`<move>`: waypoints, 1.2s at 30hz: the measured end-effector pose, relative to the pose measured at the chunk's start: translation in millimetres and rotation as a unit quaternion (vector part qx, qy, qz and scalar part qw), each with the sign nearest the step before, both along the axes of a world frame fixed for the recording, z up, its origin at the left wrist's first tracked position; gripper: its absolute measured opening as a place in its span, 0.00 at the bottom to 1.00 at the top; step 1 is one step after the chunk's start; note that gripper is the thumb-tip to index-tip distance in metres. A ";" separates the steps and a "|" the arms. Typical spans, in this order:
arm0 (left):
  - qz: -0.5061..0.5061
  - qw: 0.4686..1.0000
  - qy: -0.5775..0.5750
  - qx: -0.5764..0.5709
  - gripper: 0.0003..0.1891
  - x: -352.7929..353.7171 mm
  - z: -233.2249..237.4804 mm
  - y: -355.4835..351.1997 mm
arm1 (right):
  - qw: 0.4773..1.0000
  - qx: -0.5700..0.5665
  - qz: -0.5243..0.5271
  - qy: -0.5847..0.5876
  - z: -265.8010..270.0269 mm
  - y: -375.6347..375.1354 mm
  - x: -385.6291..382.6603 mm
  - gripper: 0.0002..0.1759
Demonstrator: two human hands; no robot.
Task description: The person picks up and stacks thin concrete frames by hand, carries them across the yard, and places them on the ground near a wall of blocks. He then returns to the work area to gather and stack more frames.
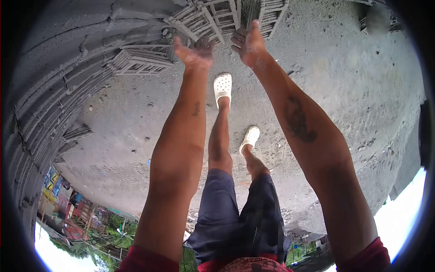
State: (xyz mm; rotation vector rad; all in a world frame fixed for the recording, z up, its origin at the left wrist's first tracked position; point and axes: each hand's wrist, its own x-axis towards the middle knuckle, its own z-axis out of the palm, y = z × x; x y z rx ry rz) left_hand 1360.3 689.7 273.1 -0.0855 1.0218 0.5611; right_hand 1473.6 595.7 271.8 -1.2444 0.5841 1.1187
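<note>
My left hand [195,55] reaches forward with its thumb spread wide and its fingers loosely bent, nothing in it. Pale dust shows on its palm. Its fingertips overlap the lower edge of a grey slatted frame [195,21] in this view. Beside it, my right hand [250,45] is also empty, thumb raised and fingers slightly curled. Just beyond the right hand stands another slatted frame [273,14]. Both frames are coated in grey dust, and their far ends run out of view at the top.
Long grey stacked layers [50,68] curve along the left side. Another slatted piece [141,62] lies against them. Dusty ground [335,59] with small stones surrounds my white clogs [223,85]. At the upper right is a blurred grey round shape [378,21].
</note>
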 end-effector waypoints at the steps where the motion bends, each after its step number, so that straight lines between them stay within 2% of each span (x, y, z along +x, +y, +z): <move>1: -0.021 1.000 0.020 -0.007 0.42 -9.6 8.4 2.2 | 0.998 -0.015 0.061 0.006 9.9 -17.7 -4.9 0.51; 3: -0.139 0.988 0.057 0.026 0.43 -51.7 31.6 -9.6 | 0.977 -0.074 0.199 -0.021 40.2 -64.7 -21.5 0.46; 4: -0.213 0.974 0.065 0.051 0.42 -81.5 39.5 -17.0 | 0.953 -0.121 0.272 -0.057 52.2 -95.6 -31.7 0.42; 5: -0.287 0.946 0.130 0.080 0.39 -109.7 54.8 -26.5 | 0.906 -0.156 0.365 -0.149 54.8 -134.7 -41.8 0.34; 6: -0.356 0.909 0.191 0.103 0.40 -148.2 51.9 -38.3 | 0.866 -0.157 0.406 -0.246 56.0 -177.0 -55.8 0.28; 7: -0.414 0.864 0.256 0.129 0.40 -186.4 62.6 -52.4 | 0.838 -0.194 0.451 -0.238 91.5 -210.0 -61.3 0.24; 8: -0.455 0.819 0.316 0.152 0.39 -228.6 71.8 -68.6 | 0.830 -0.200 0.458 -0.246 107.8 -251.5 -69.5 0.23; 9: -0.468 0.795 0.350 0.160 0.37 -270.3 86.4 -88.1 | 0.834 -0.199 0.445 -0.259 114.9 -298.9 -77.9 0.23; 10: -0.469 0.783 0.373 0.169 0.36 -314.8 97.1 -110.3 | 0.847 -0.212 0.419 -0.250 119.7 -348.1 -85.8 0.23; 12: -0.423 0.797 0.410 0.136 0.35 -379.8 142.6 -160.0 | 0.867 -0.244 0.377 -0.215 138.1 -437.3 -94.2 0.22; 13: -0.375 0.817 0.416 0.139 0.32 -417.5 156.9 -187.8 | 0.874 -0.262 0.366 -0.186 150.9 -476.9 -100.3 0.22; 16: -0.284 0.849 0.418 0.154 0.31 -506.6 210.5 -286.7 | 0.892 -0.289 0.295 -0.186 180.1 -594.2 -124.1 0.21; 18: -0.273 0.854 0.422 0.136 0.33 -553.4 241.4 -359.7 | 0.888 -0.311 0.295 -0.169 207.9 -668.9 -145.3 0.21; 22: -0.268 0.866 0.422 0.023 0.29 -640.8 276.7 -487.7 | 0.895 -0.342 0.261 -0.119 264.8 -797.9 -191.6 0.19; 23: -0.278 0.863 0.420 0.025 0.29 -654.0 282.9 -510.6 | 0.894 -0.351 0.259 -0.105 276.5 -823.8 -201.4 0.19; 24: -0.266 0.866 0.423 0.020 0.28 -665.5 292.2 -534.3 | 0.902 -0.345 0.248 -0.081 282.3 -847.1 -208.7 0.20; 25: -0.234 0.870 0.433 0.010 0.28 -687.7 301.4 -559.7 | 0.908 -0.324 0.251 -0.085 268.9 -873.0 -212.5 0.16; 26: -0.168 0.880 0.439 0.070 0.28 -711.5 290.4 -586.8 | 0.903 -0.326 0.271 -0.072 270.2 -885.5 -214.1 0.12; 27: -0.113 0.881 0.450 0.092 0.29 -726.3 283.0 -606.6 | 0.913 -0.264 0.311 -0.031 257.0 -907.6 -203.5 0.11; 28: -0.063 0.884 0.456 0.084 0.29 -732.4 286.5 -618.8 | 0.907 -0.290 0.299 -0.059 268.8 -902.7 -207.3 0.10; 29: -0.017 0.873 0.482 0.077 0.24 -731.6 299.4 -629.0 | 0.898 -0.307 0.304 -0.080 280.2 -893.2 -208.7 0.10; 30: -0.092 0.878 0.462 0.078 0.25 -756.8 263.4 -634.2 | 0.908 -0.298 0.269 -0.122 283.6 -883.9 -211.2 0.11; 31: -0.018 0.895 0.446 0.016 0.25 -766.5 243.9 -636.5 | 0.896 -0.294 0.300 -0.143 287.4 -872.8 -221.9 0.11; 32: -0.129 0.851 0.505 0.066 0.26 -761.1 265.2 -636.2 | 0.879 -0.283 0.349 -0.157 289.7 -851.2 -240.4 0.11; 33: -0.191 0.809 0.550 0.082 0.26 -747.6 313.1 -628.6 | 0.861 -0.270 0.397 -0.169 289.1 -835.2 -264.8 0.11; 34: -0.211 0.772 0.584 0.136 0.24 -734.7 372.7 -630.2 | 0.838 -0.252 0.448 -0.183 289.0 -818.2 -290.6 0.11; 35: -0.343 0.751 0.519 0.221 0.25 -736.2 395.8 -613.5 | 0.813 -0.231 0.497 -0.197 289.1 -801.6 -320.5 0.11; 36: -0.348 0.707 0.523 0.325 0.22 -736.9 482.9 -625.5 | 0.785 -0.207 0.546 -0.208 289.2 -787.3 -355.2 0.12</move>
